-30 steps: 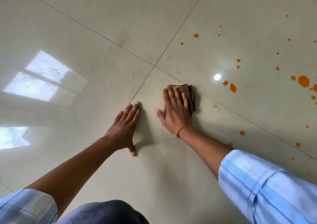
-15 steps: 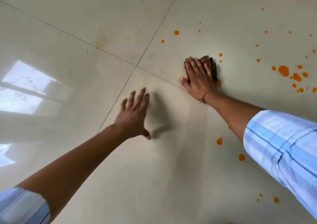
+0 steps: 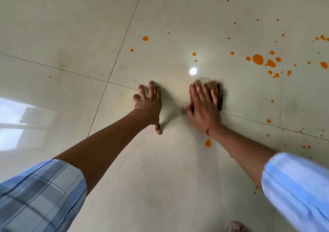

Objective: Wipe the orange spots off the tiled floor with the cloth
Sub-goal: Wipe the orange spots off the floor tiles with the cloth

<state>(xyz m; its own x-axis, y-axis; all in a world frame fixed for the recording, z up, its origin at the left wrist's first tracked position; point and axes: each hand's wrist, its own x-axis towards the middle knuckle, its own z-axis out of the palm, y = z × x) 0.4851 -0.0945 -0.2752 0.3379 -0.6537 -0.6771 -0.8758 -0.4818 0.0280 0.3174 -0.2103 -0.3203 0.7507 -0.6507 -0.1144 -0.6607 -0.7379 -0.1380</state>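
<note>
The right hand (image 3: pixel 204 107), blurred, presses flat with fingers extended on a brown cloth (image 3: pixel 218 94) lying on the tiled floor (image 3: pixel 160 178) across a grout line. The left hand (image 3: pixel 148 105) braces on the floor, fingers spread, holding nothing. Orange spots (image 3: pixel 258 59) scatter mainly to the right; one drop (image 3: pixel 208 142) lies beside the right wrist.
</note>
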